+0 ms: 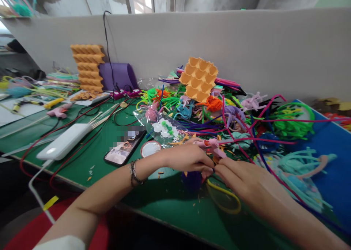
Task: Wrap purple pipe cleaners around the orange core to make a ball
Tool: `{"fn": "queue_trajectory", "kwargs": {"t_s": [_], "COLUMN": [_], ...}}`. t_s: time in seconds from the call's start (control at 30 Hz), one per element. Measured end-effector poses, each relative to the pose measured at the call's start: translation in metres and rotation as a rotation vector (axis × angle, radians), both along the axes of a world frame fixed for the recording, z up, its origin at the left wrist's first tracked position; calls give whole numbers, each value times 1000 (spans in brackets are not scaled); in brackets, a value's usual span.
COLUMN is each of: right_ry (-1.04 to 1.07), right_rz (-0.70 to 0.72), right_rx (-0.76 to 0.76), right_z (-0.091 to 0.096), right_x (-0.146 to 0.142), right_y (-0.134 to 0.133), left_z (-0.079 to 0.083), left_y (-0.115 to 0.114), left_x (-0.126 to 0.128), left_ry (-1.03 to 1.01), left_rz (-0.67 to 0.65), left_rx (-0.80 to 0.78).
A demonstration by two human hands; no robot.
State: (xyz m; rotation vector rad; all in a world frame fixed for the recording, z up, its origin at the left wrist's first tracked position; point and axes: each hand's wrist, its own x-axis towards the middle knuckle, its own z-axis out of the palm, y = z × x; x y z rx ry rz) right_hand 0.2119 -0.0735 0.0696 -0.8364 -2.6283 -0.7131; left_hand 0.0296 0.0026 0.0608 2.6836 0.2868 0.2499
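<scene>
My left hand [189, 158] and my right hand [241, 177] meet over the green table [170, 202], fingertips pinched together on a small pink pipe-cleaner figure [212, 147]. A long magenta pipe cleaner [246, 140] runs off from it to the right. A dark purple fuzzy piece [192, 180] and a yellow pipe-cleaner loop [225, 200] lie just under my hands. A beaded bracelet sits on my left wrist.
A heap of coloured pipe cleaners [233, 111] fills the table behind, with an orange egg tray [199, 78] on top. A phone [124, 149], a white power bank [64, 142], red cables, a small round tin [150, 148] and a pink glue gun [59, 111] lie left. A grey partition stands behind.
</scene>
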Motion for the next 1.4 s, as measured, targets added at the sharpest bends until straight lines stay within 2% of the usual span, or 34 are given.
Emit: {"fn": "queue_trajectory", "kwargs": {"t_s": [0.13,0.33,0.43,0.5,0.53,0.6,0.7,0.73,0.8,0.97,1.07,1.2,1.27,1.33,1.4], "right_ry": [113,457,519,514,504,456,259,190,120,169,177,192,249,363,481], "right_rz": [-80,-248,-318,-289,-255,-142,51,87,98,89,84,-14,-60,-97,-124], "right_rx": [-280,-868,-985,-908,-799,-467,14,108,196,175,168,206,172,70,-120], "right_z": [-6,3,3,-1,-4,-8,-9,-8,-7,-14,-18,-21,-21,-18,-13], "right_x": [5,-1,-2,-2,-1,2,6,8,10,14,15,10,6,1,-2], "right_y": [7,10,8,7,7,6,4,3,0,-6,-8,-5,-3,-1,0], "left_z": [-1,-1,-2,-3,-3,-3,-1,0,2,6,5,5,6,5,3], "left_y": [-3,-13,-16,-14,-12,-7,2,4,7,6,4,3,1,-3,-7], "left_x": [0,3,2,1,0,-2,-4,-4,-4,-5,-5,-6,-6,-6,-5], "left_ry": [-14,-77,-105,-117,-118,-110,-109,-116,-124,-75,-83,-121,-121,-122,-134], "left_rz": [26,70,86,93,86,39,-58,-83,-115,-174,-167,-106,-47,15,72], "left_rx": [80,264,284,224,163,11,-187,-233,-311,-513,-519,-345,-221,-103,16]}}
